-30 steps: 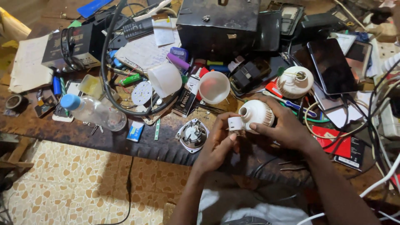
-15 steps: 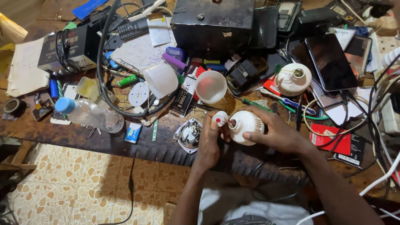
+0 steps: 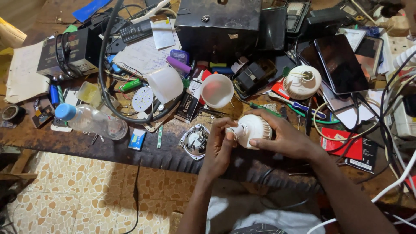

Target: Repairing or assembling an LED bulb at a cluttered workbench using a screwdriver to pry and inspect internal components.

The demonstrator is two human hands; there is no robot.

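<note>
**White bulb housing held in both hands at the near edge of the workbench**

A white bulb housing (image 3: 255, 130) is held above the near edge of the workbench (image 3: 130, 149), roughly midway along it. The housing is gripped by the right hand (image 3: 288, 138), whose fingers are wrapped around its wide body from the right side. Its narrow base end is pinched by the fingertips of the left hand (image 3: 219, 145). Both hands are closed on the same part; neither is free.

Just left of the left hand, a small round metal-and-white part (image 3: 195, 139) is seen lying flat at the near edge. Behind the hands, a translucent dome cover (image 3: 216, 90) is resting open side up, and a second white dome cover (image 3: 167, 83) is lying on its side inside a loop of black cable (image 3: 104, 86). A round LED board (image 3: 142, 99) is placed beside it. A second bulb housing (image 3: 302, 81), with wires showing in its opening, is standing to the right rear, beside a dark phone (image 3: 342, 65). A clear plastic bottle with blue cap (image 3: 89, 121) is lying toward the left near edge. A black metal box (image 3: 219, 24) occupies the far edge.
</note>
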